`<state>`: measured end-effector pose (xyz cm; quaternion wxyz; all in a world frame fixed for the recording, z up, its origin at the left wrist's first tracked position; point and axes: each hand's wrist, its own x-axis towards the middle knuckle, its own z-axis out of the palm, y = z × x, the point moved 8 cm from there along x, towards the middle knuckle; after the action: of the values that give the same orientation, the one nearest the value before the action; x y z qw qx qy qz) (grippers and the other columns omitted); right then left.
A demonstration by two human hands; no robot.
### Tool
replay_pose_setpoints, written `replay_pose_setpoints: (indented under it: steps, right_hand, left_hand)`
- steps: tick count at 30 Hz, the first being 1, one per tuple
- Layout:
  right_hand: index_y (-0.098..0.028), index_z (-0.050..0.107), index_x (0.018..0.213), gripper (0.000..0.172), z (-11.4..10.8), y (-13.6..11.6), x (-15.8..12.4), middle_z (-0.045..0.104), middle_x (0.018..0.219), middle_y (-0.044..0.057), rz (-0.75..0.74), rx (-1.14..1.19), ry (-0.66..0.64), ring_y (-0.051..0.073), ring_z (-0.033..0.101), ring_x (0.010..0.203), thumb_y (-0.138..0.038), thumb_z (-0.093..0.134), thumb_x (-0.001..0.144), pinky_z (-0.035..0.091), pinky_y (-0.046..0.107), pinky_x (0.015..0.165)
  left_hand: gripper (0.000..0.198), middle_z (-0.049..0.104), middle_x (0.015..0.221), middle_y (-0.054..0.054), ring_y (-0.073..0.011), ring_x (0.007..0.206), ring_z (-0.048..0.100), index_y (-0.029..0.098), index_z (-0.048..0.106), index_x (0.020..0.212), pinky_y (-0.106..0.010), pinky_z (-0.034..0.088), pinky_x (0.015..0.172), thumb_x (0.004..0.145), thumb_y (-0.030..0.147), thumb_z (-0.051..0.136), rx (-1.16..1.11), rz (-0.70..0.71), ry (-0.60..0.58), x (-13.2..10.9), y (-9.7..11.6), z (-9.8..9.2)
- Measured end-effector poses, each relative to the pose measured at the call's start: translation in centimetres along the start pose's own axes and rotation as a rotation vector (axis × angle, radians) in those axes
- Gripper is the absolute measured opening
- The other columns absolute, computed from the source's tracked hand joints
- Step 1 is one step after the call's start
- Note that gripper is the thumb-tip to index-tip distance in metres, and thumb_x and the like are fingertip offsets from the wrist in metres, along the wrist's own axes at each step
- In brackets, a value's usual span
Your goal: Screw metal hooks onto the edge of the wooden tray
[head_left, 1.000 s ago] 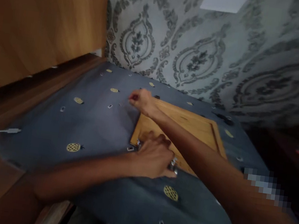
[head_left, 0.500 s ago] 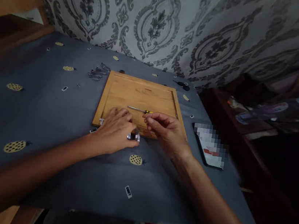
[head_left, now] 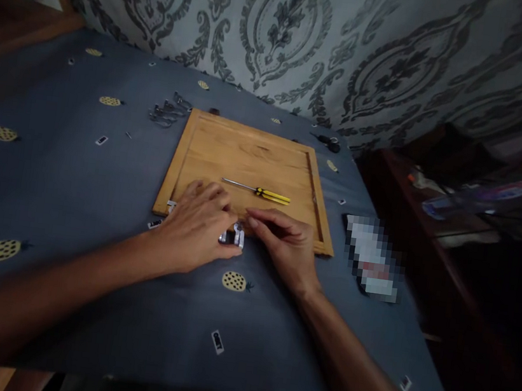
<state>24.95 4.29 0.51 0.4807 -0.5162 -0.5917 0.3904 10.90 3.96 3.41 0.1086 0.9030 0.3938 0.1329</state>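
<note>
A cloth tag [head_left: 217,342] perhaps reads "OBEY". The left hand [head_left: 201,229], arched, clasps a metal hinge [head_left: 239,237] at the wooden panel's [head_left: 246,158] near edge — the right hand [head_left: 290,244] nearly pinches beside it, holding what I cannot tell.

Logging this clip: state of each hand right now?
Left hand: curled by the metal fitting at the near edge of the wooden board; grip unclear.
Right hand: pinched closed beside the metal fitting; anything held unclear.

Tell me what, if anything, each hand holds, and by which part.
The left hand holds a metal hinge, thumb at its near end; whether the right hand pinches anything cannot be told.
</note>
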Motion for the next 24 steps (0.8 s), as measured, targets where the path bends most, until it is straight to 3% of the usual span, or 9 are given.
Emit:
replay_pose_setpoints:
  steps: [12,24]
  right_hand:
    - [-0.024,0.077,0.087,0.009,1.1,-0.9,-0.6,0.078,0.085,0.004,-0.211,-0.341,-0.009,0.019,0.071,0.078,-0.024,0.068,0.086,0.057,0.036,0.076]
    - [-0.023,0.073,0.087,0.011,1.6,-2.3,-1.2,0.075,0.084,0.004,-0.373,-0.466,-0.063,0.020,0.070,0.081,-0.019,0.063,0.090,0.056,0.037,0.075]
  left_hand:
    - [0.034,0.064,0.101,-0.008,-0.0286,0.106,0.051,0.017,0.073,0.093,-0.047,0.037,0.097,0.086,0.050,0.070,-0.012,0.001,-0.008,0.0,-0.1,0.2]
    - [0.036,0.063,0.103,-0.008,-0.0290,0.109,0.051,0.017,0.073,0.098,-0.048,0.036,0.100,0.085,0.050,0.071,0.000,-0.022,-0.060,0.1,-0.1,0.3]
